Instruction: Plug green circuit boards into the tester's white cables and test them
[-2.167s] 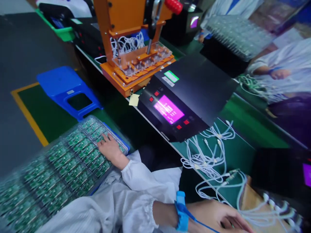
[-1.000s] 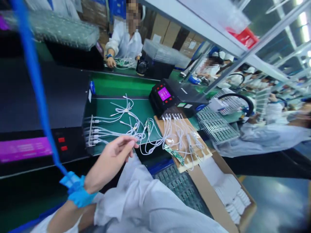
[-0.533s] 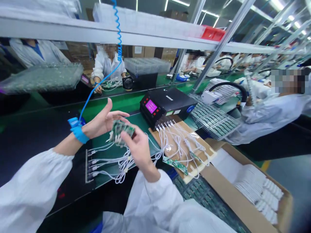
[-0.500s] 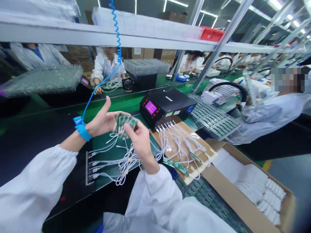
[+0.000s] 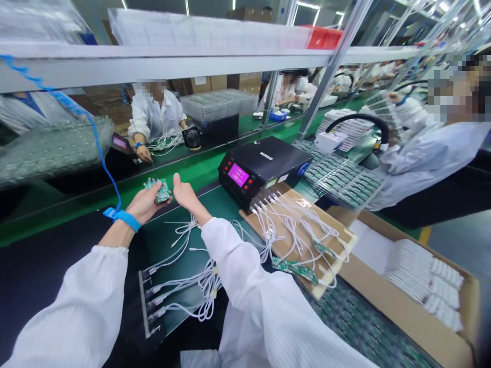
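Note:
My left hand [image 5: 144,204], with a blue strap at the wrist, grips a small stack of green circuit boards [image 5: 161,191], thumb on top. Just right of the boards is my right hand [image 5: 186,196], its thumb raised and nothing seen in it; whether its fingertips touch the boards is unclear. Below my hands, white cables [image 5: 203,278] run in a bundle from a connector strip [image 5: 144,304]. To the right sits a black device [image 5: 264,166] with a pink screen, more white cables plugged into its front.
Loose circuit boards [image 5: 293,268] lie on a cardboard sheet [image 5: 284,240]. An open carton [image 5: 406,327] with white parts stands at the right. Trays of boards [image 5: 341,179] are behind it. A shelf [image 5: 172,64] crosses above; co-workers sit beyond and at the right.
The boards have passed fully into my left hand, which was open beside them. My right hand has let go of them. The view has shifted, and the blue coiled cord hangs further left.

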Demonstrator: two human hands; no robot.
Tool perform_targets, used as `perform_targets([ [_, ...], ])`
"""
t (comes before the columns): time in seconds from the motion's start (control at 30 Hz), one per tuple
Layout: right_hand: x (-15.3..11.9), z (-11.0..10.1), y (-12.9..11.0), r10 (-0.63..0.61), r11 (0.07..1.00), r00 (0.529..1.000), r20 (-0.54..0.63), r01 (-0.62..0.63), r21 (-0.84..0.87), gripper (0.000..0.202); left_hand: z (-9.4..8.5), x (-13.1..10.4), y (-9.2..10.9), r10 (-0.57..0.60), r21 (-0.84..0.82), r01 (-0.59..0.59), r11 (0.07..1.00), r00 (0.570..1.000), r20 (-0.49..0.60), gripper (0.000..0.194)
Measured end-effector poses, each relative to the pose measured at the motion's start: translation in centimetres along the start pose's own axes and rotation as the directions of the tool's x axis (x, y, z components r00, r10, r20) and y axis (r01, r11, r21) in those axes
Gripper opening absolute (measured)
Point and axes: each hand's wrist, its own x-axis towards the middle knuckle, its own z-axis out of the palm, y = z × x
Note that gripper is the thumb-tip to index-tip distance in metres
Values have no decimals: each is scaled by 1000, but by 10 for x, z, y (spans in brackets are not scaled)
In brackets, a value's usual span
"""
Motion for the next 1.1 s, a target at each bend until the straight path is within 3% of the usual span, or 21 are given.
perform_targets([
  [0.1, 12, 13, 25, 158, 970, 984, -81, -170, -174, 51, -10, 5, 8, -10, -89, -6, 996, 985, -173, 27],
  [0.17, 13, 23, 42, 245, 921, 969, -26, -241, -305, 56, -12, 6, 11, -27, -148, -11, 989, 968, -251, 23],
  [0.27, 12, 36, 60, 270, 905, 956, 117, -210, -370, 56, -12, 7, 13, -44, -201, -14, 979, 960, -277, 17],
  [0.47, 12, 41, 60, 165, 947, 959, 229, -89, -308, 23, -16, 10, 11, -63, -224, 2, 975, 962, -265, 19],
  [0.57, 8, 35, 58, 12, 981, 961, 277, 41, -187, 17, -19, 12, 9, -90, -209, 32, 977, 958, -274, 20],
  [0.67, 1, 30, 59, -190, 981, 954, 230, 173, 92, 14, -21, 15, 7, -61, -204, 2, 979, 958, -282, 19],
  [0.73, -5, 29, 60, -259, 934, 950, 178, 198, 298, 14, -22, 17, 5, -34, -207, -23, 978, 963, -269, 18],
  [0.9, -20, 26, 59, -238, 774, 968, 74, 143, 617, 22, -22, 18, 3, -24, -204, -27, 979, 969, -246, 16],
  [1.0, -26, 24, 56, -160, 735, 987, 30, 98, 671, 29, -22, 17, 3, -22, -213, -27, 977, 974, -225, 16],
  [1.1, -30, 23, 53, -166, 745, 985, 37, 100, 660, 33, -21, 15, 3, -16, -211, -25, 977, 982, -190, 16],
])
